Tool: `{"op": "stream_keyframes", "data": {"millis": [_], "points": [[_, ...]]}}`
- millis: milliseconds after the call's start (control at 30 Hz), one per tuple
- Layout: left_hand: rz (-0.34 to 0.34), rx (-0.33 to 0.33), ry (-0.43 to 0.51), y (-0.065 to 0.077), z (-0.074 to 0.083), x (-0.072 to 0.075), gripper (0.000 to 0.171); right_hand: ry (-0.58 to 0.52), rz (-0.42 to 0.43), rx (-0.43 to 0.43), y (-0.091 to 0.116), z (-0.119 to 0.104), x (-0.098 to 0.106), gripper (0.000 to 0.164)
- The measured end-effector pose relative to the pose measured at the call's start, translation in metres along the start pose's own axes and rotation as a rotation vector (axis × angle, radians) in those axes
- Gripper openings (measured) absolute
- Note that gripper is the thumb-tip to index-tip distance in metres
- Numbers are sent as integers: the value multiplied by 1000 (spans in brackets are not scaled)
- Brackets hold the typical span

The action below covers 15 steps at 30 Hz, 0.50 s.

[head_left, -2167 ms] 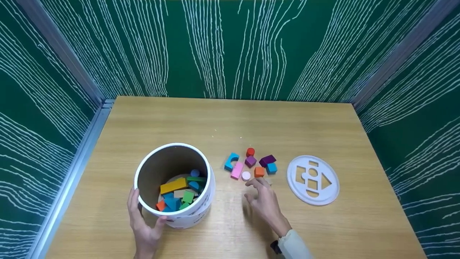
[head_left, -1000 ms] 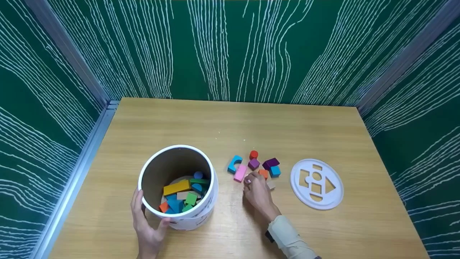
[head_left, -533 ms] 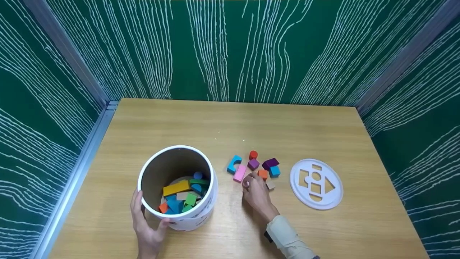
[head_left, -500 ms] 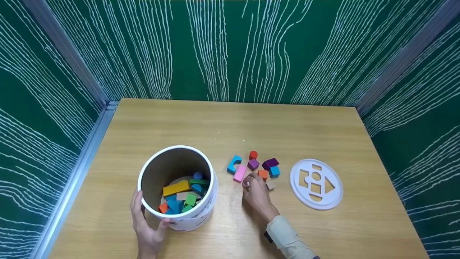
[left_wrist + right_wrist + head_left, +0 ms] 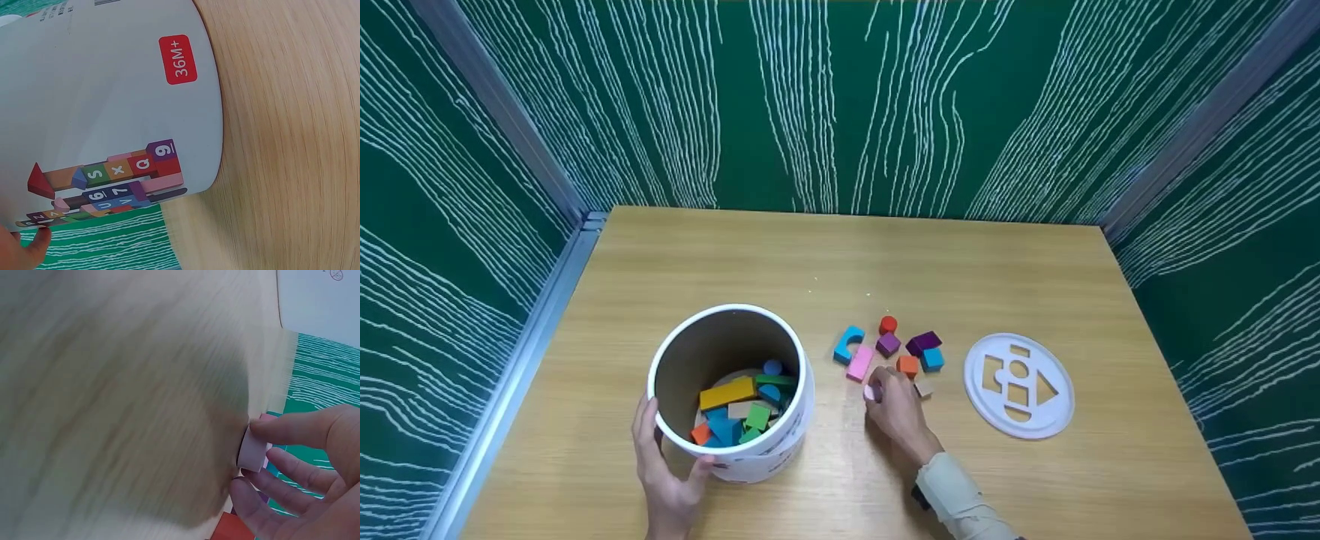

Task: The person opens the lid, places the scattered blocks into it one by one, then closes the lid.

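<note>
My left hand [image 5: 667, 480] holds the white cylindrical bucket [image 5: 761, 466], thumb at its front and fingers along its left side. Inside lie several coloured wooden blocks, among them a long yellow block [image 5: 727, 392] and a green cube [image 5: 757, 415]. To the right of the bucket, my right hand [image 5: 901, 416] pinches a pale pink round block [image 5: 253, 451] between thumb and fingers, low over the table in the right wrist view. Just beyond that hand lie a pink rectangular block [image 5: 860, 363] and an orange cube [image 5: 908, 365]. The left wrist view shows the bucket's printed wall [image 5: 112, 101].
Further loose blocks sit behind the right hand: a blue arch [image 5: 844, 349], a red cylinder [image 5: 888, 325], purple blocks [image 5: 888, 344] and a blue cube [image 5: 932, 360]. A white lid [image 5: 986, 407] with shaped holes lies at right. Green patterned panels [image 5: 780, 105] enclose the table.
My right hand has come down onto the pale pink round block, pinched it and drawn it slightly toward me, away from the other blocks. The left hand stays on the bucket.
</note>
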<state>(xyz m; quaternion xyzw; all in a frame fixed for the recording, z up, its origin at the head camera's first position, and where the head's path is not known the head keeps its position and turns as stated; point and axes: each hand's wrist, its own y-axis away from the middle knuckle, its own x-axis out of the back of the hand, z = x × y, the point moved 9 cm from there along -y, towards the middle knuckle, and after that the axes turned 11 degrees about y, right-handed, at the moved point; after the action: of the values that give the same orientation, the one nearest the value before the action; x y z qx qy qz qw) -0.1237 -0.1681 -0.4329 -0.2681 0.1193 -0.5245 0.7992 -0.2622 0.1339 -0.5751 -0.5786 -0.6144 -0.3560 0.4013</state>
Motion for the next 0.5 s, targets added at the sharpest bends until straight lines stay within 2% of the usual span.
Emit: {"op": "stream_keyframes", "data": {"millis": [67, 233, 367, 500], "points": [[-4, -12, 10, 0, 1, 0, 77, -18, 6, -1, 1, 1, 2, 15], [-2, 6, -7, 0, 1, 0, 77, -104, -31, -59, 0, 4, 6, 25], [1, 23, -19, 0, 0, 0, 76, -132, -3, -45, -1, 1, 18, 31], [1, 24, -19, -1, 1, -1, 76, -147, 40, -9, -1, -1, 31, 29]]}}
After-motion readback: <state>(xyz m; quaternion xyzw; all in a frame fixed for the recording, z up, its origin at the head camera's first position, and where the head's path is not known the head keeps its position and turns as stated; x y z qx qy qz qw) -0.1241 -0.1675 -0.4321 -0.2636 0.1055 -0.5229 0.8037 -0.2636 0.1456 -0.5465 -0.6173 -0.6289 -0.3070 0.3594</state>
